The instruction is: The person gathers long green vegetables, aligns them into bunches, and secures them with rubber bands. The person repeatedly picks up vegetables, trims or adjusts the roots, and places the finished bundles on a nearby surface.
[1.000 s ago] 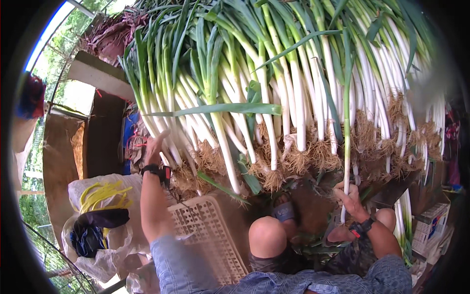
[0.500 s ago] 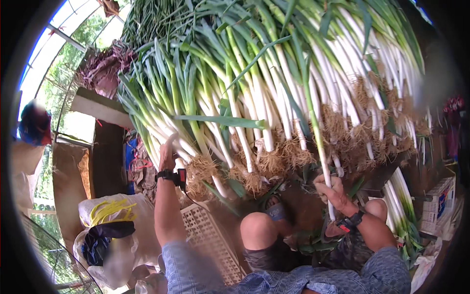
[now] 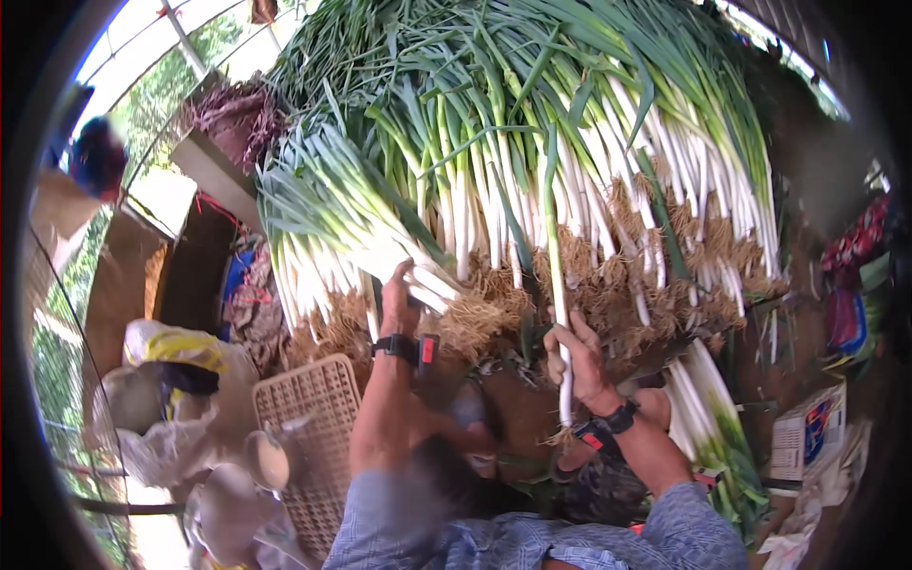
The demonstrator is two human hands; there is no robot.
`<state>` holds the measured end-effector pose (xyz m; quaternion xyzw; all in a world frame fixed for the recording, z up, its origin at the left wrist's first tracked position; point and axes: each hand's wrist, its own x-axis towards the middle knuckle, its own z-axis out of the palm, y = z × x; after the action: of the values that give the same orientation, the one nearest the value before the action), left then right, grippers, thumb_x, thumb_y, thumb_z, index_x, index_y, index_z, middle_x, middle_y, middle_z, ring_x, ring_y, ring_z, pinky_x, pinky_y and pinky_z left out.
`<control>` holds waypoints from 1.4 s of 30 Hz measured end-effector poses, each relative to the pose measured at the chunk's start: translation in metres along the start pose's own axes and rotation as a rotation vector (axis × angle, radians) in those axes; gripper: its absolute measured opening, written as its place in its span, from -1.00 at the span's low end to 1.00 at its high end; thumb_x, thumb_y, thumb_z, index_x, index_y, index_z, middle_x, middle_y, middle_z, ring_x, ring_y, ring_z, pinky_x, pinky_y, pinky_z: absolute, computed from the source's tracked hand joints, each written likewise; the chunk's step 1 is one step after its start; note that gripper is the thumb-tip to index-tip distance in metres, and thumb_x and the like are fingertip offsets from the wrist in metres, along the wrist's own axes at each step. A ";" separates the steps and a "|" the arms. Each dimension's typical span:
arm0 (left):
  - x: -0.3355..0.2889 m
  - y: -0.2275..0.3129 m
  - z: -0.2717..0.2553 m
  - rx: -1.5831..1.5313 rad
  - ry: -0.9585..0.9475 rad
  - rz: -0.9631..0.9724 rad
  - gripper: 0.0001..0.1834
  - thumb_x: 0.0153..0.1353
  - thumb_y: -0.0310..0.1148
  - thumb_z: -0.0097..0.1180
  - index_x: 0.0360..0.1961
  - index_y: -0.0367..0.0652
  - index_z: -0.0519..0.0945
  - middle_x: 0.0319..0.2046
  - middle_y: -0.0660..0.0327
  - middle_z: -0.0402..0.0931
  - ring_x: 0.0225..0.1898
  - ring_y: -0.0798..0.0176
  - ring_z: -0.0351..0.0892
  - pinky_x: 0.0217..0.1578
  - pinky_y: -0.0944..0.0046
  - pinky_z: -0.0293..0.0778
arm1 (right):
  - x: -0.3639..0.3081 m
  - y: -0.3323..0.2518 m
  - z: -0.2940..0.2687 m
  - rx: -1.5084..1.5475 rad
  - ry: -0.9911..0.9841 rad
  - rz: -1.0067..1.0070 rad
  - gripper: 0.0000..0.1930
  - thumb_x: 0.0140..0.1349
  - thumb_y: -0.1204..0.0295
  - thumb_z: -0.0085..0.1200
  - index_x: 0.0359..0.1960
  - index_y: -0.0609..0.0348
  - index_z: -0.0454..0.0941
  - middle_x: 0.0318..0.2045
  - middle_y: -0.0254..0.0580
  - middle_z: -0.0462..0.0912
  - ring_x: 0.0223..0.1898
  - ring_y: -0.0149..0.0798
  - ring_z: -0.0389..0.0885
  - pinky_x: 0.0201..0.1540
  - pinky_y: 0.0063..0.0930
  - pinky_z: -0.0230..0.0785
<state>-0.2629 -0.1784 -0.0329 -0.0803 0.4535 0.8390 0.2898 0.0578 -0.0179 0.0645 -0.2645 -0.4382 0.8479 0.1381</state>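
Note:
My left hand (image 3: 400, 302) is closed round the lower white stems of several long green onions at the near left of the heap. Their brown roots (image 3: 472, 325) stick out to the right of the hand. My right hand (image 3: 578, 359) grips a single green onion (image 3: 558, 275) near its root end, the thumb and fingers on either side of the stem. That onion stands nearly upright in the picture, its root end hanging below the hand over my lap. Behind both hands spreads a large heap of green onions (image 3: 608, 204), white stems toward me and leaves away.
A beige plastic crate (image 3: 313, 394) lies at the lower left, beside plastic bags (image 3: 157, 432). More green onions (image 3: 708, 408) lie right of my knee, leaves toward me. A white basket (image 3: 806, 432) stands farther right. A board edge (image 3: 214, 180) borders the heap's left end.
My left hand has closed on several onions and drawn them rightward over the heap. The right hand still holds its onion, now with looser fingers. The whole view has shifted.

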 end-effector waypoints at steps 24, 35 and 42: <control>-0.193 -0.123 0.004 -0.319 -0.148 -0.222 -0.14 0.40 0.31 0.02 0.41 -0.20 0.38 0.27 0.12 0.51 0.25 0.10 0.51 0.33 0.04 0.38 | 0.042 0.067 0.040 -1.057 -0.503 -0.139 -0.01 0.16 0.20 0.45 0.49 0.31 0.09 0.36 0.12 0.34 0.35 -0.03 0.38 0.43 -0.23 0.23; -0.175 -0.130 -0.026 0.209 -0.409 -0.140 -0.09 0.51 0.32 -0.22 0.36 -0.44 0.35 0.15 -0.06 0.52 0.10 0.13 0.58 0.10 0.20 0.55 | 0.025 0.054 0.039 -0.895 -0.527 0.213 -0.04 -0.06 0.27 0.61 0.36 0.32 0.31 0.15 -0.08 0.56 0.19 -0.26 0.53 0.27 -0.36 0.40; -0.205 -0.078 -0.005 0.179 -0.548 -0.381 0.02 0.45 0.45 -0.31 0.40 -0.37 0.37 0.28 0.00 0.48 0.26 0.15 0.47 0.28 0.13 0.40 | -0.024 -0.010 0.031 -0.813 -0.536 0.327 -0.25 0.06 0.41 0.52 0.29 0.33 0.44 0.05 -0.23 0.63 0.07 -0.35 0.58 0.15 -0.39 0.48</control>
<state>-0.0523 -0.2342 -0.0103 0.0907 0.4074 0.7171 0.5582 0.0599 -0.0439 0.0947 -0.1352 -0.7055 0.6575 -0.2274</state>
